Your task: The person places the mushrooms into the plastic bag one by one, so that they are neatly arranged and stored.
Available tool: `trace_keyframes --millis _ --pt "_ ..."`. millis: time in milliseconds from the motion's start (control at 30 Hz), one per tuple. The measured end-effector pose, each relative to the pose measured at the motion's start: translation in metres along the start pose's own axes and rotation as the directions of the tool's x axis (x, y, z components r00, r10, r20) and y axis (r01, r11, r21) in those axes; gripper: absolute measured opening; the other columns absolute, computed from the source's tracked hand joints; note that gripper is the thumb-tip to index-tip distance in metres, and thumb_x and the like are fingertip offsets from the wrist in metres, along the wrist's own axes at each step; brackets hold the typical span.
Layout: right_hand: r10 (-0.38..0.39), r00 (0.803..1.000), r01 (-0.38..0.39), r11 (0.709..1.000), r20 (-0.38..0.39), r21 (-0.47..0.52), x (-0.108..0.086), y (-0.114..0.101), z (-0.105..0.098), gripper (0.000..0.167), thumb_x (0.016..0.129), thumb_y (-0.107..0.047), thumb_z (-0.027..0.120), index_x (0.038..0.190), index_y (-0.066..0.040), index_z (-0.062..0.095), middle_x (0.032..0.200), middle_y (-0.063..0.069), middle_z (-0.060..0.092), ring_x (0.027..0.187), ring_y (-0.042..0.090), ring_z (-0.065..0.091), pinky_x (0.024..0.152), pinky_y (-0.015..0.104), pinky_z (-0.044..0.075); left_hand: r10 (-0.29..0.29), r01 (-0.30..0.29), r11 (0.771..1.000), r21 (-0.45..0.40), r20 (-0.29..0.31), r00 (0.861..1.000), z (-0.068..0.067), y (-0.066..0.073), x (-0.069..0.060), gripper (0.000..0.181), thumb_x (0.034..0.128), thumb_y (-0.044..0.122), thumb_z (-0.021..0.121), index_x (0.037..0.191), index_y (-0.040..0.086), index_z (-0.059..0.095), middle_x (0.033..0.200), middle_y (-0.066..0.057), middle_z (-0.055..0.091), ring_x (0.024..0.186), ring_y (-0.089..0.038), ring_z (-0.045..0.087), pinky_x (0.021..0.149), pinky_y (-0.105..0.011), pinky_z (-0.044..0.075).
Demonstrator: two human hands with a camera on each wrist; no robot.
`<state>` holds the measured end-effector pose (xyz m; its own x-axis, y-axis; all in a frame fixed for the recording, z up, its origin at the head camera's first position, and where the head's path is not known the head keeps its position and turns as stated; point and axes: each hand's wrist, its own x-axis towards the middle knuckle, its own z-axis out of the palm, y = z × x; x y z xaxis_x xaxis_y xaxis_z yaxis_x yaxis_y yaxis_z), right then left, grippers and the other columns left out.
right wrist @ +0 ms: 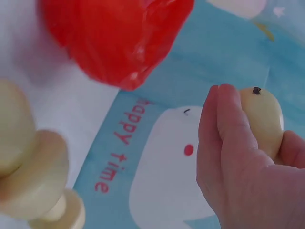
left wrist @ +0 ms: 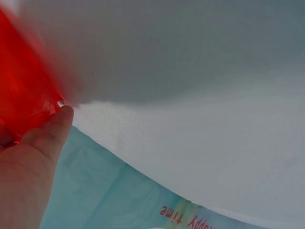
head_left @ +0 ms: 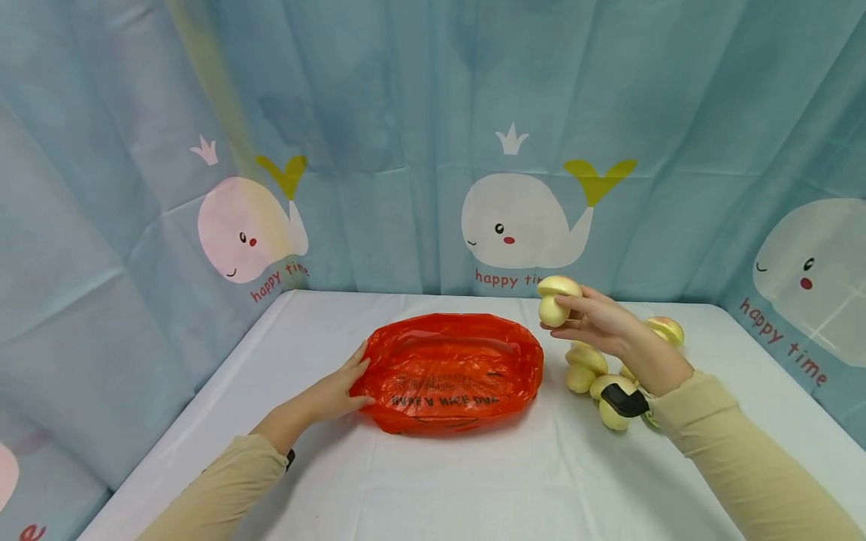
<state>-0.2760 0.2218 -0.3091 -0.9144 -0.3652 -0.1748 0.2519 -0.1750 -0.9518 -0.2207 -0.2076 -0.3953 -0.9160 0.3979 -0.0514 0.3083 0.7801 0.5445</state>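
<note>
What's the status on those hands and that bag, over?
Right hand holding a mushroom, raised. Left hand on the red bag's left edge. Other mushrooms right of the bag; nothing seen between bag and raised mushroom.

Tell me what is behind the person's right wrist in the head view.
Pale yellow, mushroom-shaped objects show on both sides of the right wrist. The wrist covers parts of them; whether it hides any whole ones cannot be seen.
</note>
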Motion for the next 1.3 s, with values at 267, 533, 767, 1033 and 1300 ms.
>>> trace_keyframes --millis 267,533,767,1033,1300 --pt "0.039 0.999 -0.039 0.999 -0.006 -0.003 0.013 -0.003 0.025 0.037 0.102 -0.015 0.048 0.135 -0.007 0.033 0.107 0.01 0.056 0.092 0.025 0.064 0.086 0.036 0.055 -0.002 0.002 1.0 0.002 0.0 1.0 0.0 -0.003 0.003 0.078 0.0925 0.02 0.067 0.147 -0.013 0.022 0.161 -0.021 0.001 0.142 -0.045 0.017 0.112 -0.057 0.022" --pt "0.098 0.993 -0.093 0.993 0.063 -0.067 0.031 0.002 0.041 0.065 0.098 0.0 0.047 0.153 -0.008 0.013 0.133 0.017 0.035 0.105 0.029 0.051 0.096 0.049 0.047 -0.014 0.014 1.0 0.015 0.002 1.0 -0.001 0.0 0.003 0.078 0.0925 0.019 0.067 0.147 -0.013 0.022 0.161 -0.021 0.001 0.142 -0.045 0.019 0.111 -0.057 0.023" --pt "0.188 0.979 -0.173 0.969 0.072 -0.177 0.047 0.014 0.06 0.057 0.098 -0.005 0.051 0.148 -0.003 0.022 0.121 0.013 0.045 0.096 0.024 0.054 0.091 0.043 0.048 -0.014 0.014 1.0 0.008 0.005 1.0 0.001 0.0 0.004 0.076 0.0924 0.017 0.067 0.146 -0.014 0.024 0.161 -0.021 0.0 0.142 -0.044 0.017 0.111 -0.056 0.024" --pt "0.267 0.961 -0.241 0.935 0.067 -0.26 0.072 0.03 0.09 0.051 0.097 -0.003 0.054 0.142 -0.002 0.032 0.12 0.015 0.048 0.098 0.028 0.052 0.096 0.047 0.045 -0.024 0.024 1.0 0.009 0.009 1.0 0.002 0.002 0.003 0.075 0.0913 0.015 0.068 0.146 -0.014 0.026 0.161 -0.02 0.0 0.142 -0.044 0.018 0.111 -0.056 0.025" --pt "0.347 0.938 -0.33 0.9 0.008 -0.285 0.098 0.048 0.116 0.05 0.094 -0.002 0.059 0.139 0.001 0.036 0.121 0.018 0.05 0.109 0.034 0.053 0.105 0.053 0.038 -0.033 0.033 0.999 0.012 -0.007 0.999 0.002 0.003 0.001 0.076 0.0904 0.015 0.069 0.146 -0.014 0.026 0.161 -0.019 0.002 0.142 -0.044 0.018 0.111 -0.056 0.025"
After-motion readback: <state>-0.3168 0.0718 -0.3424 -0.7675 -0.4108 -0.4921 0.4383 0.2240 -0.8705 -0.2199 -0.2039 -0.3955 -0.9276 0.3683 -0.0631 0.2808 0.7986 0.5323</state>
